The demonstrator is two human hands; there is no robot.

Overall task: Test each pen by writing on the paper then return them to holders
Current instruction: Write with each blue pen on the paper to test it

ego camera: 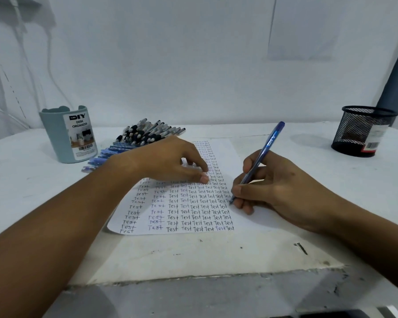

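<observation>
Pen (260, 161), blue, light & stiff, is pinched low on barrel by right hand (269, 187) fingers, tip on paper (244, 221). Left hand (168, 159) fingers are spread flat, pinning thin sheet to desk (193, 255).

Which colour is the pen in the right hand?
Blue pen, translucent barrel; seen in the head view.

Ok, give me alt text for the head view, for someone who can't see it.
The right hand writes with a blue pen on a paper filled with columns of "Test", while the left hand holds the sheet flat. A pile of pens lies beside a teal desk organizer; a black mesh holder stands far right.
</observation>
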